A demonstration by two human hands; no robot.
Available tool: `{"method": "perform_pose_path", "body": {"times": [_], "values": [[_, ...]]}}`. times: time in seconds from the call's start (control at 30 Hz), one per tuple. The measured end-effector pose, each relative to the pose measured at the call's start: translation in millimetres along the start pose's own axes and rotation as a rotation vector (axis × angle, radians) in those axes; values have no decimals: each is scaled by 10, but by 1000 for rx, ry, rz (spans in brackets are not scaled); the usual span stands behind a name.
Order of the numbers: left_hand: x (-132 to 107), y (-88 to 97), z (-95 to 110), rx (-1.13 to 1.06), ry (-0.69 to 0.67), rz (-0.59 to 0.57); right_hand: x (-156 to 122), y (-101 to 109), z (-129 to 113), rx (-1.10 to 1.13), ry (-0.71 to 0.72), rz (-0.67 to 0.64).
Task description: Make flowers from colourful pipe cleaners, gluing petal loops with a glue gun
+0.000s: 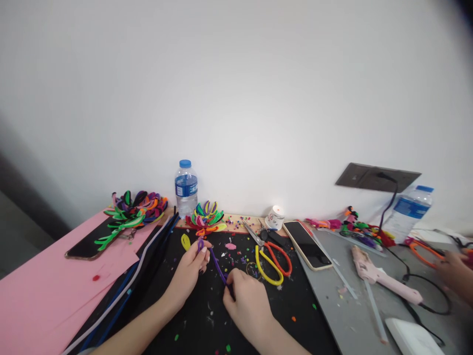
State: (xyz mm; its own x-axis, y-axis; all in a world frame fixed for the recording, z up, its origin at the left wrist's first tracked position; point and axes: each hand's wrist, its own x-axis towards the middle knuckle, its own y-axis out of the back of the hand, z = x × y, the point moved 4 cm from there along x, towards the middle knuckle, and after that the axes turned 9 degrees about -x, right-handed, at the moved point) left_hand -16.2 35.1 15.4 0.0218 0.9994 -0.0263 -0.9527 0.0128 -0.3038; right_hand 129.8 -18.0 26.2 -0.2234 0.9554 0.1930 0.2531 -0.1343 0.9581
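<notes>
A purple pipe cleaner (219, 266) runs between my two hands above the black mat (192, 315). My left hand (191, 266) pinches its looped upper end between thumb and fingers. The lower end is closed in the fingers of my right hand (246, 301), which hide its tip. Just beyond my left hand lies a yellow pipe cleaner loop (185, 241), and a small pink piece (230, 246) rests on the mat. Scissors (268, 254) with one yellow and one red handle lie beyond my right hand, blades partly apart.
Bundles of looped pipe cleaners (138, 209) sit at the left beside a water bottle (186, 190). Phone (308, 245), paper cup (275, 218) and pink glue gun (384, 276) with its cord lie rightward. Another person's hand (456, 268) is near orange-handled scissors (424, 252) at far right.
</notes>
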Motion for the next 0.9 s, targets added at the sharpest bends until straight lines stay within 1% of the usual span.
{"method": "perform_pose_path", "body": {"times": [0.07,0.13,0.23,0.3,0.37,0.4,0.47,0.57,0.7,0.83,0.9], "values": [[-8,-6,1,18,23,-17,12,0,70,104,-36,18],[-20,-17,5,33,39,-29,15,10,129,240,-62,64],[-59,-66,10,45,61,-54,-4,19,165,456,-56,123],[-106,-132,0,55,104,-114,-24,23,146,554,-13,129],[-162,-209,-19,45,174,-208,-41,32,104,601,56,110],[-186,-235,-24,42,198,-236,-47,39,85,608,88,99],[-208,-249,-14,27,198,-236,-51,55,67,600,128,85],[-183,-192,27,-28,135,-147,-40,81,100,578,117,95],[-91,-21,108,-132,49,39,-12,118,203,597,58,143],[26,178,225,-254,-72,209,49,158,359,683,-82,207],[63,237,264,-304,-127,254,83,174,419,744,-147,219]]}}
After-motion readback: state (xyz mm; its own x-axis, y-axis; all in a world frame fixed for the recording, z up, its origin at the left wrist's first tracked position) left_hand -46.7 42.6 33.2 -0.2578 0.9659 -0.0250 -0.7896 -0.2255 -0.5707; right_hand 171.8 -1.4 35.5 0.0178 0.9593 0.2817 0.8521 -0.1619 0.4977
